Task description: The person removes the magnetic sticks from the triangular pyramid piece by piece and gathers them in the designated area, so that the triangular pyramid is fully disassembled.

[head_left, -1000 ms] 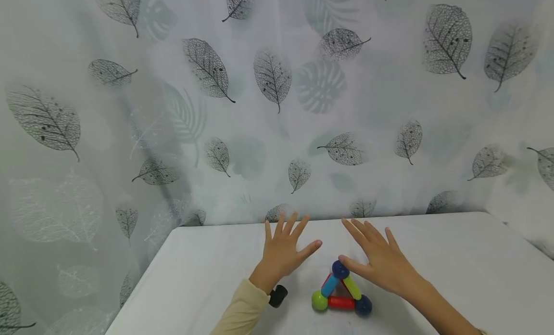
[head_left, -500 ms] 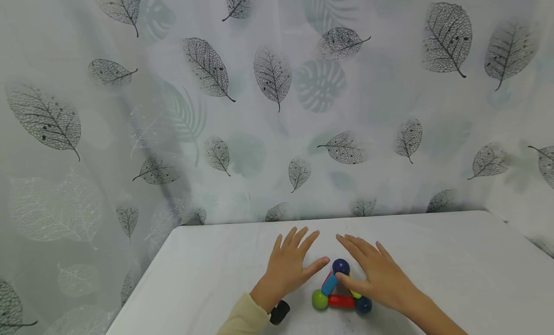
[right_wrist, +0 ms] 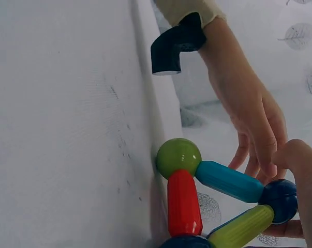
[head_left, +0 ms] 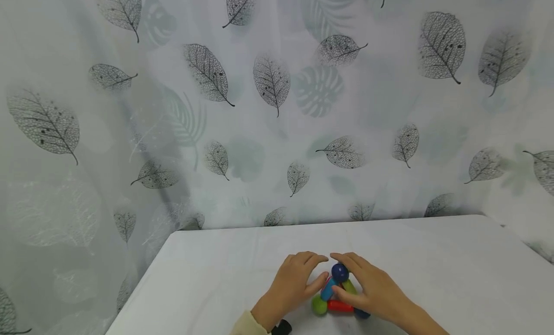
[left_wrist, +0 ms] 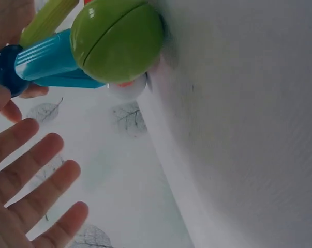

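A toy frame of magnetic balls and rods stands on the white table. Its top dark blue ball (head_left: 340,272) joins a light blue rod (head_left: 327,289) and a yellow-green rod (head_left: 349,287). Below, a red rod (right_wrist: 183,202) runs from a green ball (left_wrist: 117,42) to another dark blue ball (head_left: 361,314). My right hand (head_left: 375,288) curves loosely about the top ball, thumb overlapping the light blue rod and fingertips just beyond the ball. From the left, my left hand (head_left: 292,283) reaches in, thumb tip close to that ball and other fingers extended, gripping nothing.
On my left wrist sits a black device (right_wrist: 177,45), just below the sleeve (head_left: 249,324). A leaf-printed curtain (head_left: 268,133) hangs behind the table's (head_left: 225,263) far edge. A whitish ball (left_wrist: 128,89) shows behind the green one.
Both hands have come down and inward around the top of the toy frame, their fingers bending from a wide spread. The frame itself has stayed in its place on the table.
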`<state>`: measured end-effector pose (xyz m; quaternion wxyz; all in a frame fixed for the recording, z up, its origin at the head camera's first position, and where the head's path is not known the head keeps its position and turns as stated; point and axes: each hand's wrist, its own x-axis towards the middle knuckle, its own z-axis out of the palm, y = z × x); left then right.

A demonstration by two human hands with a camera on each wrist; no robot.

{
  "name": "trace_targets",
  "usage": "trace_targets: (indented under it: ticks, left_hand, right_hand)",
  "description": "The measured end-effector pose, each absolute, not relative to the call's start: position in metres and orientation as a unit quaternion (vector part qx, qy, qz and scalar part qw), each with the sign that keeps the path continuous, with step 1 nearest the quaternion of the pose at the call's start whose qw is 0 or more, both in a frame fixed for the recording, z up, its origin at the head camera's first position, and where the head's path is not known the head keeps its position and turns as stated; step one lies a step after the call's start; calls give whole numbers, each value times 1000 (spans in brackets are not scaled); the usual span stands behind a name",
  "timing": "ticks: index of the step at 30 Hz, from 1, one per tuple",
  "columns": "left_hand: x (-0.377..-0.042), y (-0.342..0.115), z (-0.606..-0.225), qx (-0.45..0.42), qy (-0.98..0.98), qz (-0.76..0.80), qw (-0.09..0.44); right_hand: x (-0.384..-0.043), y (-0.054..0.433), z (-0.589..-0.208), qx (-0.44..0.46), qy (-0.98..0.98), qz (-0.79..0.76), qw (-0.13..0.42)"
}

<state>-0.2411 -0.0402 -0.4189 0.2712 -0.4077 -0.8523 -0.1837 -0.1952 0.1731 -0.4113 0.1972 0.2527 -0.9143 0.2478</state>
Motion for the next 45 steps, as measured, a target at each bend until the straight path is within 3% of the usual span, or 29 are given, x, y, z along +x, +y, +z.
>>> trace_targets:
  ticks: [9, 27, 45]
  left_hand:
    - [-236, -42, -428, -435, -822, -309, 198]
    - [-236, -35, -428, -448, -810, -375, 61]
    - [-239, -38, -430, -437, -804, -396, 68]
  right_hand:
    - [-202, 172, -420, 321, -834, 413, 177]
    - [-208, 173, -425, 353, -807, 425, 210]
    - [-212, 180, -423, 354, -801, 447, 184]
